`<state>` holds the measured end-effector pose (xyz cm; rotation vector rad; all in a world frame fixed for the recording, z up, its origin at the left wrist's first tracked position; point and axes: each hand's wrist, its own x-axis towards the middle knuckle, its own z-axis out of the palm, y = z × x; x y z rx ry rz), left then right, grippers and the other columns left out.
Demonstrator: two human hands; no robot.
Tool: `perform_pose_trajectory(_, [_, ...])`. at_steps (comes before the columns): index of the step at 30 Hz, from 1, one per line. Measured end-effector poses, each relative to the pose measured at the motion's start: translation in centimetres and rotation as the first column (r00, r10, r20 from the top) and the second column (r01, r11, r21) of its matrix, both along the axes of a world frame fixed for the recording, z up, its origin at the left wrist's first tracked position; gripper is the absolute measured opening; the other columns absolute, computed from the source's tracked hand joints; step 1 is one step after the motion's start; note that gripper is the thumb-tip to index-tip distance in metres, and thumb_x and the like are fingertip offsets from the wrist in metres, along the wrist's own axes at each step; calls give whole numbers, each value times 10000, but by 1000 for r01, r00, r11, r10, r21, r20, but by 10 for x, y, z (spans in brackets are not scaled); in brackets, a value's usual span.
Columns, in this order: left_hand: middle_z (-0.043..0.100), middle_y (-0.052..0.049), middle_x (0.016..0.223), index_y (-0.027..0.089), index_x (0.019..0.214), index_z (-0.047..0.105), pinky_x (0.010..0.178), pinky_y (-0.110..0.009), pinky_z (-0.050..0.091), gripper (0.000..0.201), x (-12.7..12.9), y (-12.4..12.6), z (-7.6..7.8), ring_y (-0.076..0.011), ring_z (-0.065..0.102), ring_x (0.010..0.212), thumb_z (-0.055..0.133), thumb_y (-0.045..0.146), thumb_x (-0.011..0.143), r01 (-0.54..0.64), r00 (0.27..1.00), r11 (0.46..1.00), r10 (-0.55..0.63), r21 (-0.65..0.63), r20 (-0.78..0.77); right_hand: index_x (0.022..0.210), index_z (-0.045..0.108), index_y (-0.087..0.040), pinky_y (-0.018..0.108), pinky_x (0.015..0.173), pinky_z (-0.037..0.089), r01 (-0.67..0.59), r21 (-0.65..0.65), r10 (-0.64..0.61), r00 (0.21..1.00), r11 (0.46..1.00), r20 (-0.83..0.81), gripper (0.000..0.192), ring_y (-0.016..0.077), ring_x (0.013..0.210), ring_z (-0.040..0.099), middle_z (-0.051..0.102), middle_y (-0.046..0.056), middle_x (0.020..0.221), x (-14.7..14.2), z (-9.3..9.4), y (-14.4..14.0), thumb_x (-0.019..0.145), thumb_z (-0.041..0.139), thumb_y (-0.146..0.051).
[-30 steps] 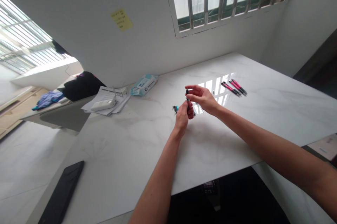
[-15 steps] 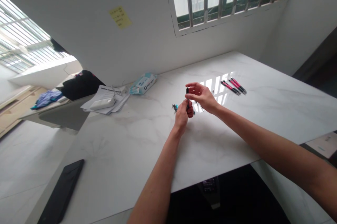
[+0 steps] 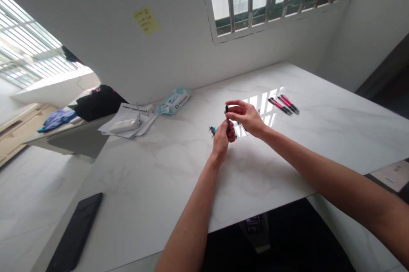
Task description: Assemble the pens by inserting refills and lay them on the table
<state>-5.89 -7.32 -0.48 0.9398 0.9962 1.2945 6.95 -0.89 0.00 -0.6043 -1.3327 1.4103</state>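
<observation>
My left hand (image 3: 223,136) is wrapped round the lower part of a pen, which stands roughly upright in the fist. The black upper end of the pen (image 3: 227,110) shows above it, where the thumb and fingertips of my right hand (image 3: 247,116) pinch it. Whether the pen is in one piece or two I cannot tell. Behind my left hand lie some teal-and-black pens (image 3: 212,130), mostly hidden. A few small dark pieces (image 3: 242,127) lie under my right hand, too small to make out. Farther right, several red-and-black pens (image 3: 286,104) lie side by side.
The white marble-patterned table (image 3: 153,187) carries a wet wipes pack (image 3: 174,101) and papers (image 3: 119,115) with a white device (image 3: 125,125) at the back left. A black phone (image 3: 76,229) lies at the left edge. A wall with a barred window stands behind.
Almost nothing differs. The right fingertips have shifted very slightly at the pen's black upper end, and both hands keep their places.
</observation>
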Motion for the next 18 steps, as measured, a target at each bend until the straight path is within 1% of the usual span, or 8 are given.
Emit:
perform_pose_trajectory(4, [313, 53, 615, 198, 738, 467, 464, -205, 248, 439, 1, 1, -2, -85, 286, 515, 601, 564, 940, 5, 1000, 1000, -5, -2, 6, 1193, 723, -265, 347, 882, 546, -38, -38, 35, 997, 999, -70, 429, 199, 1019, 691, 786, 60, 1117, 2, 4, 0, 800, 829, -399])
perform_pose_trajectory(8, [307, 55, 614, 198, 732, 469, 470, -209, 239, 442, 1, 2, -5, -84, 284, 517, 619, 570, 918, 37, 999, 999, -37, -11, 9, 1158, 737, -266, 338, 874, 540, -16, -47, 12, 997, 999, -79, 435, 196, 1028, 683, 787, 49, 1088, 5, 10, 0, 757, 864, -380])
perform_pose_trajectory(10, [323, 51, 621, 199, 729, 466, 486, -210, 259, 451, 2, 2, -6, -86, 291, 527, 628, 582, 904, 56, 998, 998, -56, -3, 5, 1113, 746, -270, 320, 848, 534, -9, -90, 0, 996, 996, -92, 432, 183, 1007, 680, 783, 32, 1073, 7, 13, 1, 720, 893, -372])
perform_pose_trajectory(13, [354, 41, 640, 199, 733, 472, 520, -218, 299, 459, 3, 1, -7, -92, 314, 552, 637, 599, 888, 87, 996, 996, -87, 14, -5, 1029, 744, -279, 287, 826, 528, -41, -202, 4, 984, 978, -178, 399, 154, 985, 676, 771, -5, 1060, 10, 18, 3, 678, 922, -348])
perform_pose_trajectory(15, [358, 38, 650, 196, 740, 479, 534, -220, 301, 453, 3, 1, -8, -92, 319, 562, 639, 593, 889, 103, 995, 994, -103, 21, -12, 981, 730, -281, 280, 840, 536, -69, -262, -2, 966, 963, -259, 373, 144, 970, 678, 763, -22, 1037, 14, 22, 5, 669, 927, -331])
perform_pose_trajectory(18, [356, 38, 651, 195, 743, 479, 541, -223, 288, 456, 3, 1, -9, -91, 314, 566, 638, 597, 888, 114, 993, 993, -114, 19, -19, 947, 711, -276, 268, 865, 555, -73, -296, -42, 931, 953, -363, 359, 131, 932, 684, 750, -33, 981, 19, 28, 9, 665, 931, -314])
